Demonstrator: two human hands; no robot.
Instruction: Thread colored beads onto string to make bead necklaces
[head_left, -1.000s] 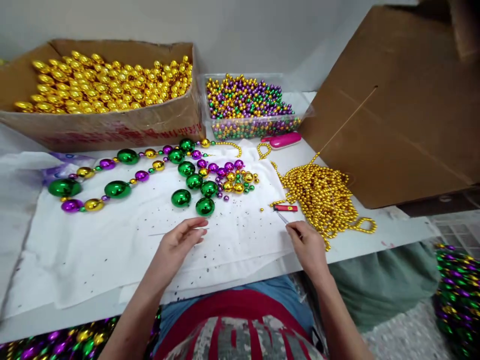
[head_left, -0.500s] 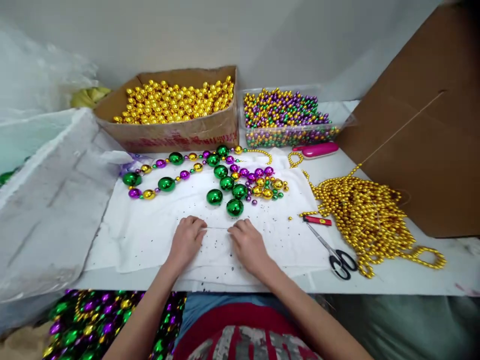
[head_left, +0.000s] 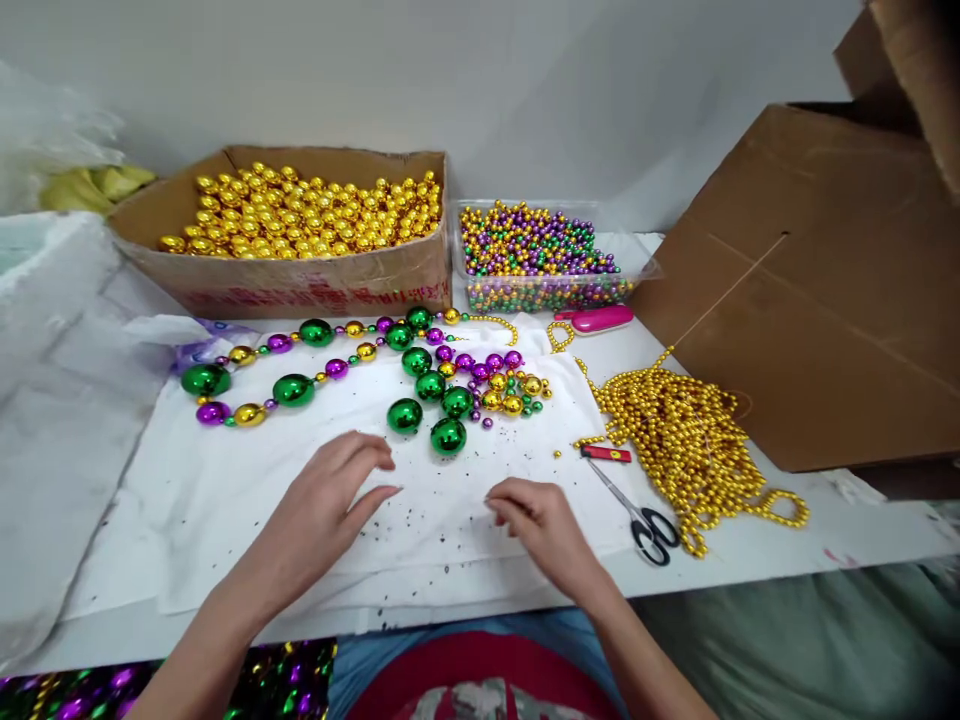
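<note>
My left hand [head_left: 334, 510] is over the white cloth [head_left: 300, 520], thumb and fingers apart with nothing seen between them. To its right, my right hand [head_left: 541, 520] is closed, its thumb and fingertips pressed together; what they hold, if anything, is too small to make out. Beyond the hands lie loose large green beads [head_left: 448, 436], purple beads [head_left: 480, 371] and gold beads [head_left: 513, 404]. A string of green, purple and gold beads [head_left: 293, 390] lies looped on the cloth at the left. Scissors [head_left: 628, 508] and a red lighter [head_left: 606, 454] are right of my right hand.
At the back stand a cardboard box of gold beads [head_left: 315, 285] and a clear tub of small mixed beads [head_left: 551, 292]. A pile of gold bead chain [head_left: 675, 425] has a thread running to a large cardboard box [head_left: 795, 330]. A pink-handled tool [head_left: 602, 319] lies behind.
The thin thread stretched between both hands no longer shows. My left hand has opened, and the hands are farther apart. The view has shifted slightly to the right.
</note>
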